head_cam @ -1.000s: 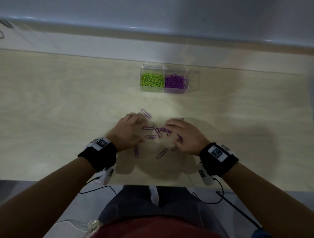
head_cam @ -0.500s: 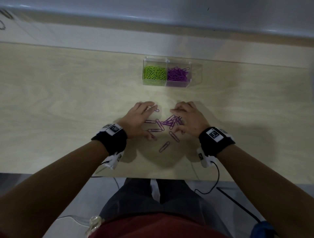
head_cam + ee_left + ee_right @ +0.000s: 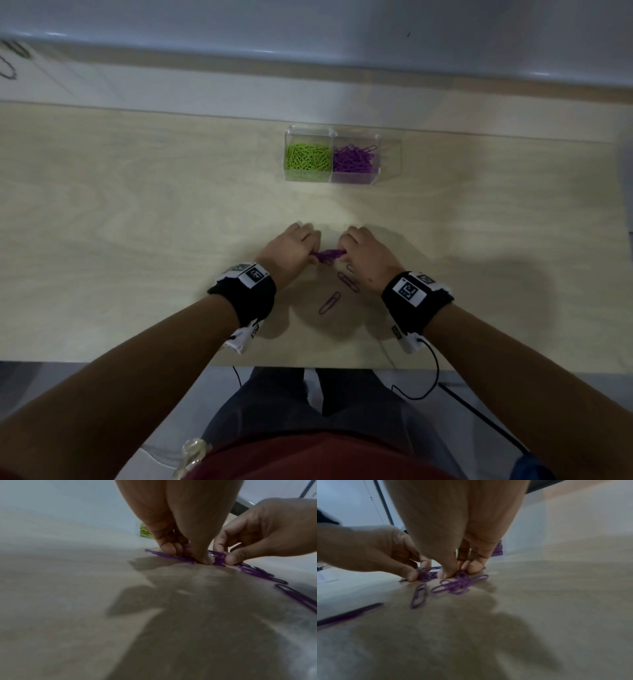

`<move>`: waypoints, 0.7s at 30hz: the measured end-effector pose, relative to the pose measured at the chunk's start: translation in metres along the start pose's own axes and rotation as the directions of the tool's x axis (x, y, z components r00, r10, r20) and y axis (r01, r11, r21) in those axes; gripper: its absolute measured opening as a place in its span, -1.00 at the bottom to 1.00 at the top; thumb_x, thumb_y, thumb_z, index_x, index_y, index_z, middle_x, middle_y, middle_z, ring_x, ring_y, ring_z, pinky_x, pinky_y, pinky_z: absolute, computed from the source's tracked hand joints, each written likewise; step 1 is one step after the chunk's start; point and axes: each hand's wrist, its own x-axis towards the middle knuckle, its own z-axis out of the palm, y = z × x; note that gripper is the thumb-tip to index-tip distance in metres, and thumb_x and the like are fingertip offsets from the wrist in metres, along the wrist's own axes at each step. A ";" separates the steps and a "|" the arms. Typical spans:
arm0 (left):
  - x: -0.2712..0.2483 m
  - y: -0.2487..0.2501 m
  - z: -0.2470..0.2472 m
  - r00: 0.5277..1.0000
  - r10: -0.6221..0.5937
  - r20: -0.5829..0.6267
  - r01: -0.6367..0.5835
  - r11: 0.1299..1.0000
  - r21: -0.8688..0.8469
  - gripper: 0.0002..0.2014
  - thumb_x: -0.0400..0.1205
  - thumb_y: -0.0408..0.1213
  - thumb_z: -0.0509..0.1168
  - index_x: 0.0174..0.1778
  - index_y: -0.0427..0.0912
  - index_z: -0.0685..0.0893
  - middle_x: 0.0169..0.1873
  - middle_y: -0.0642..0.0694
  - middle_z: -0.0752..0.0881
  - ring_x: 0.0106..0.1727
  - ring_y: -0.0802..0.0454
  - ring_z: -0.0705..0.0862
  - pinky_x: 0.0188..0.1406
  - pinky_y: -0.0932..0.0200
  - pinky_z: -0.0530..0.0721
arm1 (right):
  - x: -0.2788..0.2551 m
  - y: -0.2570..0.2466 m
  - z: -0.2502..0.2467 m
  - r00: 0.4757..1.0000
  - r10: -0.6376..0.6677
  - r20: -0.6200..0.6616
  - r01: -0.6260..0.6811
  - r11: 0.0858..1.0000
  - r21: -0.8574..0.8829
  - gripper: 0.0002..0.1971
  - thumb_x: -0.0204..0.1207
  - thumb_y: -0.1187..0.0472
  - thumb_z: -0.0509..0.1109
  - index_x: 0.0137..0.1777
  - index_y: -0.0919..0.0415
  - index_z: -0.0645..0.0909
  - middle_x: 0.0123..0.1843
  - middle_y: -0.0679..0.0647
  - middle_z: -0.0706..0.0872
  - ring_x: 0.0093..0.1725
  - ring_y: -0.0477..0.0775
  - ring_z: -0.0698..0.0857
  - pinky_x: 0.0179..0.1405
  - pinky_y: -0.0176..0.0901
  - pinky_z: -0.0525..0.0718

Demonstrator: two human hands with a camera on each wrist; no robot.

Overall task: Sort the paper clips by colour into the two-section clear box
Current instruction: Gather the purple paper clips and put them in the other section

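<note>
A bunch of purple paper clips lies on the wooden table between my two hands. My left hand pinches its left end with curled fingers and thumb. My right hand pinches the right end, and more purple clips lie under its fingertips. Two loose purple clips lie just nearer to me. The clear two-section box stands farther back, with green clips in the left section and purple clips in the right.
The table's near edge runs just behind my wrists. Cables hang from the wristbands over that edge. A pale wall ledge borders the table behind the box.
Both hands have drawn together and swept the scattered purple clips into one bunch. Their fingers, spread flat before, now curl round that bunch.
</note>
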 end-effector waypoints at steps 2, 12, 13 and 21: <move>0.001 0.003 0.000 0.997 -0.017 0.078 0.008 0.992 0.123 -0.60 0.40 -0.16 0.44 -0.03 -0.41 0.57 -0.09 -0.40 0.66 -0.12 -0.33 0.65 -0.06 -0.02 0.67 | -0.001 -0.006 -0.003 0.999 0.035 0.022 -0.034 0.999 -0.028 -0.85 0.54 0.30 0.31 0.04 0.38 0.50 0.14 0.30 0.50 0.15 0.30 0.45 0.07 0.14 0.50; 0.007 0.023 -0.010 0.945 -0.243 0.218 0.238 0.970 0.049 -0.51 0.50 -0.51 0.27 0.36 -0.40 0.36 0.23 -0.38 0.53 0.25 -0.31 0.47 0.22 -0.13 0.51 | -0.004 0.001 -0.008 0.998 0.056 -0.006 -0.055 0.997 0.054 -0.86 0.49 0.45 0.27 0.02 0.30 0.50 0.13 0.23 0.55 0.08 0.23 0.49 -0.02 -0.03 0.44; 0.008 0.026 -0.011 0.941 -0.264 0.213 0.259 0.964 0.052 -0.56 0.49 -0.54 0.23 0.31 -0.39 0.40 0.20 -0.36 0.54 0.23 -0.29 0.47 0.20 -0.11 0.51 | -0.004 0.002 -0.008 0.998 0.062 0.001 -0.062 0.997 0.052 -0.83 0.48 0.45 0.27 0.04 0.31 0.51 0.15 0.23 0.55 0.10 0.23 0.49 0.00 -0.03 0.45; 0.013 0.039 -0.011 0.889 -0.367 0.273 0.313 0.924 0.222 -0.51 0.53 -0.52 0.22 0.38 -0.46 0.29 0.35 -0.42 0.36 0.35 -0.34 0.37 0.28 -0.17 0.49 | 0.002 0.007 -0.042 0.951 0.231 -0.204 -0.168 0.943 0.286 -0.91 0.41 0.49 0.35 -0.19 0.31 0.55 -0.13 0.24 0.60 -0.12 0.25 0.58 -0.20 -0.04 0.50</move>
